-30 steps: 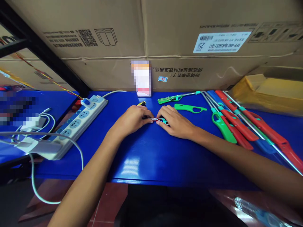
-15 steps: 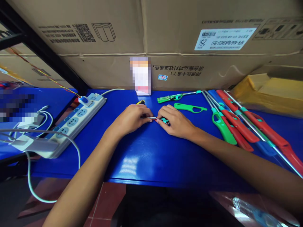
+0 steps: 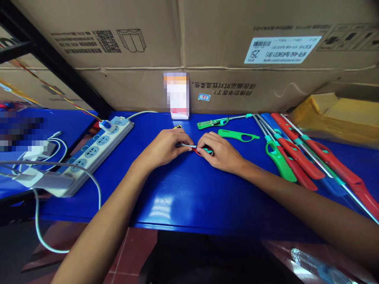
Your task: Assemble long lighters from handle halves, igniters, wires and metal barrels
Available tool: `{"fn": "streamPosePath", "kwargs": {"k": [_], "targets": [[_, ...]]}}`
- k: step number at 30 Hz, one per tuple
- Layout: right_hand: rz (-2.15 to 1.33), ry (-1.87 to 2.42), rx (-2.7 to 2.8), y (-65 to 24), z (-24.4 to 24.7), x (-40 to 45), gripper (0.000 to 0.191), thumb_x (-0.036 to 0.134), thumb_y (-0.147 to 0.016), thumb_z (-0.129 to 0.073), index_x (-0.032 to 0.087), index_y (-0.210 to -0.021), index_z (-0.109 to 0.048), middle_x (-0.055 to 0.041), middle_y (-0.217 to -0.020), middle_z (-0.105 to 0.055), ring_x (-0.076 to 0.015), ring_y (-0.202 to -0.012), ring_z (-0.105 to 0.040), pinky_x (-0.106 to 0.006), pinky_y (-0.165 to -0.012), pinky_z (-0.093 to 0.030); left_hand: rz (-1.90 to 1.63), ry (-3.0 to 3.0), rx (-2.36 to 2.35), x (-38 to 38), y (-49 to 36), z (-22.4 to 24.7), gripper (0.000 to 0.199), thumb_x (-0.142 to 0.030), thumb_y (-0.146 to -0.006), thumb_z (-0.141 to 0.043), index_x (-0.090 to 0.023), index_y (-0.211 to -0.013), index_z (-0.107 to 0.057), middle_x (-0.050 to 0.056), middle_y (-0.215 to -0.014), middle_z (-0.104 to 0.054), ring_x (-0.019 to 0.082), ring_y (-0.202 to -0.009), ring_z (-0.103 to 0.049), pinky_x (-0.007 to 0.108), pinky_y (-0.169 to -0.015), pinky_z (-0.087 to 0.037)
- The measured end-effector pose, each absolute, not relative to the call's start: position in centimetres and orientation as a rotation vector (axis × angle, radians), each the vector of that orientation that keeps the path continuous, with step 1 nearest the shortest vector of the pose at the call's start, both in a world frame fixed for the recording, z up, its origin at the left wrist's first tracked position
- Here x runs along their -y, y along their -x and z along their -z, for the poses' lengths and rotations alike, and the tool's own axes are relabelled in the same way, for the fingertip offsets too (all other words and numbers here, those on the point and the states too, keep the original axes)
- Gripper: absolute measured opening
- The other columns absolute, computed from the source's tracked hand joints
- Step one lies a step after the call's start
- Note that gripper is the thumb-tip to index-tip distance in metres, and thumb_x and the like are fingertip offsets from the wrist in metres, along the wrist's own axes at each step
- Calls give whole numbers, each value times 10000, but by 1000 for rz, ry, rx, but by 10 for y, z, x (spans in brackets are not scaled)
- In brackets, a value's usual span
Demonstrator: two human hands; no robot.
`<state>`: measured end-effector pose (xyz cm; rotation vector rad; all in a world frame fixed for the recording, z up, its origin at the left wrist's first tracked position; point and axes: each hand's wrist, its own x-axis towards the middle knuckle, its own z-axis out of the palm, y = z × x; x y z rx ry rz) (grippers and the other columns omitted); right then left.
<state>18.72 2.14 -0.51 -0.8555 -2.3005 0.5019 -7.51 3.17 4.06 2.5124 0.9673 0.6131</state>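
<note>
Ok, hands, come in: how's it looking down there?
Left hand pinching metal rod. Right hand gripping lighter, mostly hidden by fingers. Green shell just beyond right hand, seemingly not in the way.

Both bare forearms are reaching in from the bottom corners of the view and angling toward each other, the wrists lying low over the surface. The left hand (image 3: 168, 148) is curling with its back up, thumb and fingertips closing together in a pinch. The right hand (image 3: 219, 152) is bending inward opposite it, knuckles raised and thumb and index finger pinching, the fingertips of both hands nearly meeting in the middle.
</note>
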Motion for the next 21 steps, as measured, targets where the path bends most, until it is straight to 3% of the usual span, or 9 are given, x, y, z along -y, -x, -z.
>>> {"fn": "streamPosePath", "kwargs": {"k": [6,12,15,21], "targets": [[-507,902,2283,-186,3,-20,82,245,-1107,-598,277,-1031,-600,-75,-1098,-764,-280,-1045,-686,-456,-952,-536,-622,-2482,-976,-30,77,-45,153,-290,-1098,-726,-231,-1105,-867,65,-1091,-855,235,-1054,-793,368,-1008,-596],[-524,919,2279,-186,5,-20,49,274,-1112,-607,271,-1065,-593,-80,-1111,-759,-278,-1038,-684,-452,-947,-528,-609,-2467,-991,-30,80,-47,223,-154,-1024,-679,-220,-1151,-850,51,-1128,-869,228,-1062,-801,358,-1001,-598],[-540,917,2283,-187,5,-21,36,302,-1121,-626,268,-1128,-618,-84,-1147,-764,-289,-1064,-687,-463,-968,-531,-601,-2449,-1010,-29,80,-48,190,-176,-1023,-693,-214,-1140,-837,43,-1094,-880,216,-999,-806,340,-947,-598],[-493,921,2370,-187,6,-22,127,316,-1169,-570,265,-1062,-616,-105,-1154,-748,-302,-1124,-657,-475,-1012,-506,-552,-2452,-981,-30,82,-52,192,-213,-1048,-674,-230,-1123,-850,44,-1127,-894,228,-1046,-822,370,-1030,-604]]}}
